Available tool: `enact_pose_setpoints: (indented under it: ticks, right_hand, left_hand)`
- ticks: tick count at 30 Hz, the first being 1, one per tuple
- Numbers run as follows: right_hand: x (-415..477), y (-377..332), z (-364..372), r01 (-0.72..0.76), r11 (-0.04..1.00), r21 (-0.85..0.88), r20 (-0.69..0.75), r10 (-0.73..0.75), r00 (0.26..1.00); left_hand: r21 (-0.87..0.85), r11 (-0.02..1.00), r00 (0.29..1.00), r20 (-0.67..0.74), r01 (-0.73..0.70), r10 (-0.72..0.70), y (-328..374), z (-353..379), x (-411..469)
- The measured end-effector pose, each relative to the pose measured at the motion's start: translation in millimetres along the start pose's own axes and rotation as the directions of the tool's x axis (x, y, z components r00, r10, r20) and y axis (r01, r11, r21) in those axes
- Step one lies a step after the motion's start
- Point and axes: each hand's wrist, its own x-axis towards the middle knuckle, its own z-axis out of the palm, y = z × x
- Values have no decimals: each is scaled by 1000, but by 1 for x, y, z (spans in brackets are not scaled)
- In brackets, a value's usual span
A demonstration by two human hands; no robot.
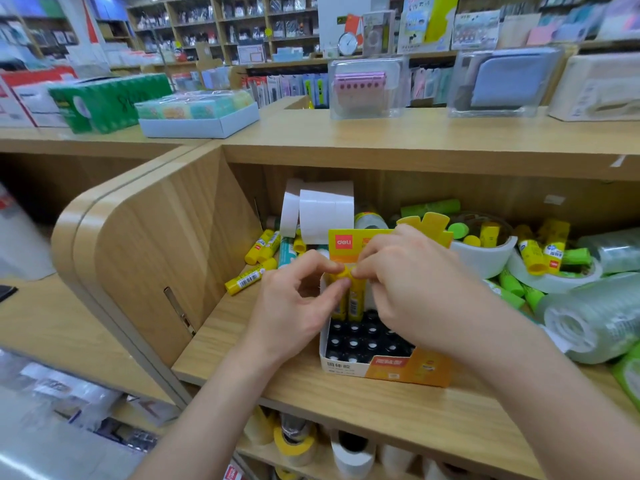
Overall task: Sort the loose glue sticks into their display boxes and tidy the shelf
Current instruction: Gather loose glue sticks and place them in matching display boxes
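Note:
A white and orange display box [382, 367] with a black grid of round holes stands at the shelf's front edge. Two yellow glue sticks [348, 301] stand upright in its back-left holes. My left hand [294, 306] pinches the cap of the left stick. The cap of the right stick is pinched by my right hand [415, 282], which covers much of the box. Loose yellow glue sticks [244, 280] lie at the shelf's back left. More yellow and green sticks [540, 254] are piled at the right.
White tape rolls [323, 213] stand behind the box, and another white roll [485, 256] holds sticks. Clear wrapped tape rolls [588, 317] crowd the right. A curved wooden divider [145, 244] bounds the shelf [242, 341] on the left. Below, more tape rolls [294, 441] are stored.

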Motion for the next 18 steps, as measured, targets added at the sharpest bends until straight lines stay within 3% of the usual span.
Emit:
enact_pose_setpoints:
  ticks: [5, 7, 10, 12, 14, 16, 18]
  right_hand:
    - [-9, 8, 3, 88, 994, 68, -43, -85, 995]
    - [-15, 14, 5, 95, 978, 184, -195, -59, 979]
    - [-22, 32, 7, 63, 963, 263, -488, 77, 869]
    - [-26, 42, 9, 32, 919, 392, -462, 167, 871]
    - [-27, 44, 13, 31, 821, 571, -327, 193, 925]
    - [-27, 36, 18, 28, 741, 671, -219, 163, 962]
    - [-24, 24, 23, 49, 730, 681, -181, 104, 978]
  left_hand:
    - [90, 996, 1000, 9, -7, 7, 2, -4, -7]
    - [140, 990, 999, 29, -35, 32, 5, -6, -8]
    - [161, 987, 998, 54, -29, 21, 8, -10, -10]
    - [195, 980, 997, 66, -44, 32, 6, -16, -9]
    - [210, 977, 997, 70, -29, 15, 4, -23, -7]
    - [235, 972, 998, 53, 5, -18, 2, -31, -4]
    - [278, 960, 999, 6, 35, -38, -1, -39, -3]
